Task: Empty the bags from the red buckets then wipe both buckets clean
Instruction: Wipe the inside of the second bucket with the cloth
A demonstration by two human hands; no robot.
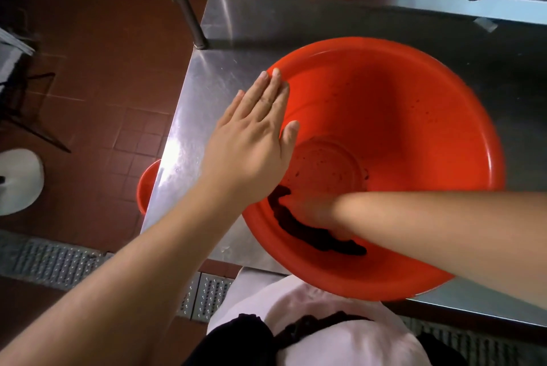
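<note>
From the head camera I see a large red bucket (399,129) on the steel table (207,75), tilted toward me, its near rim hanging over the table's front edge. My left hand (254,132) lies flat at its nine o'clock rim, fingers straight and together, thumb inside the wall. My right hand (313,208) is blurred, low inside at about seven o'clock, pressing on a dark cloth (310,232); whether it grips the cloth I cannot tell. A second red bucket (147,185) peeks out below the table's left edge, over the tiled floor (103,69).
</note>
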